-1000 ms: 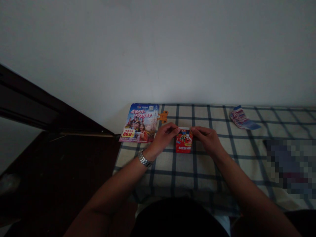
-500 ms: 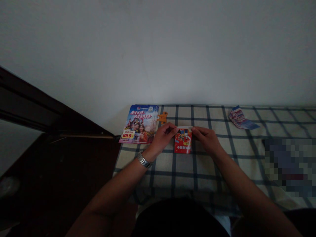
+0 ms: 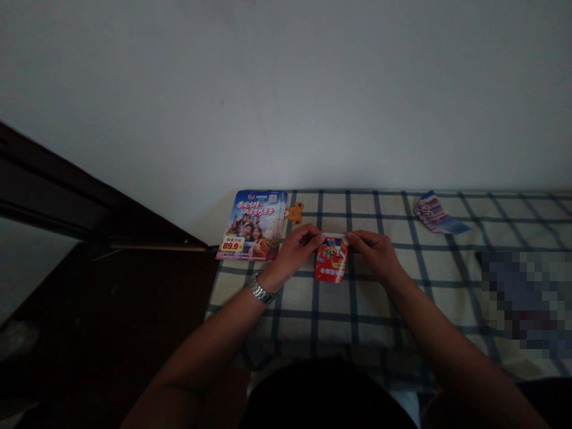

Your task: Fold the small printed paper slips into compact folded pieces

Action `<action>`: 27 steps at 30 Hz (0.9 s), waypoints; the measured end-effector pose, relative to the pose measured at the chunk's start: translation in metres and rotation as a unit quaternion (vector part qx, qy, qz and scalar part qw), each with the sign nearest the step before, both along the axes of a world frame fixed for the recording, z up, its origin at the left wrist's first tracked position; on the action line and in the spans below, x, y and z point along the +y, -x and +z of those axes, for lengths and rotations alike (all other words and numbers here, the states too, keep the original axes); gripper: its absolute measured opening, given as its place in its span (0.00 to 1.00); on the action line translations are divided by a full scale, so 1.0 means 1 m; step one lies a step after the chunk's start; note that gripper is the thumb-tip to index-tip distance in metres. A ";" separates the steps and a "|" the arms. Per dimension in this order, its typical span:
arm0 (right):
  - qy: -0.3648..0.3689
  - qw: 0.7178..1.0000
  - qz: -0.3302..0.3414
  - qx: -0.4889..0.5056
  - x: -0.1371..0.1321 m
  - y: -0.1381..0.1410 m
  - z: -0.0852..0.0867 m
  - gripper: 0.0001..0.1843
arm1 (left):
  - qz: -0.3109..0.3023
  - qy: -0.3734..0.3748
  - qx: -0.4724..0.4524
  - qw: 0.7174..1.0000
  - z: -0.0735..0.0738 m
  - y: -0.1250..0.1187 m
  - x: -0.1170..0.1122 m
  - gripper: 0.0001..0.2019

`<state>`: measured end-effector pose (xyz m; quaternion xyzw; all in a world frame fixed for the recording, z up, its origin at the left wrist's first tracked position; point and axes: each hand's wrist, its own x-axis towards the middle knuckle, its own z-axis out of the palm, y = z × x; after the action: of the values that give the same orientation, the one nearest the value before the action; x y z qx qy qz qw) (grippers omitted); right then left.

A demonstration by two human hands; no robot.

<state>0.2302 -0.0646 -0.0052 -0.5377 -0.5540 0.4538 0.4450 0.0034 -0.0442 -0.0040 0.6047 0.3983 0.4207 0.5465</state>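
Pale wall [image 3: 286, 107] beyond checked cloth [image 3: 292, 322], head view. Left hand [image 3: 295, 247] and right hand [image 3: 376, 247] equally near the red printed paper [image 3: 329, 260], fingers pinching its far corners; long axis runs toward cloth's near edge. Flyer stack [image 3: 263, 219] at far left corner.

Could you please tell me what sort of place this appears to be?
Probably a room in a home, perhaps a bedroom: a checked cloth drapes over a surface set against a plain pale wall, with a dark panel, possibly a door, at left.
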 end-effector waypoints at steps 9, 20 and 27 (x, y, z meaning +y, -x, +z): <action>0.012 1.000 0.001 -0.009 0.003 0.002 -0.001 0.25 | 0.004 -0.014 0.015 1.000 -0.003 0.001 0.002 0.14; 0.036 0.998 0.049 -0.005 0.001 0.003 0.001 0.24 | 0.019 -0.023 0.025 0.999 0.001 0.003 0.003 0.13; 0.025 0.997 0.055 -0.043 0.001 0.001 0.007 0.24 | 0.018 -0.030 0.026 0.999 -0.002 0.004 0.004 0.12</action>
<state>0.2289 -0.0634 0.0014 -0.5362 -0.5900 0.4675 0.3818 -0.0005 -0.0403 -0.0057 0.6239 0.4105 0.4268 0.5100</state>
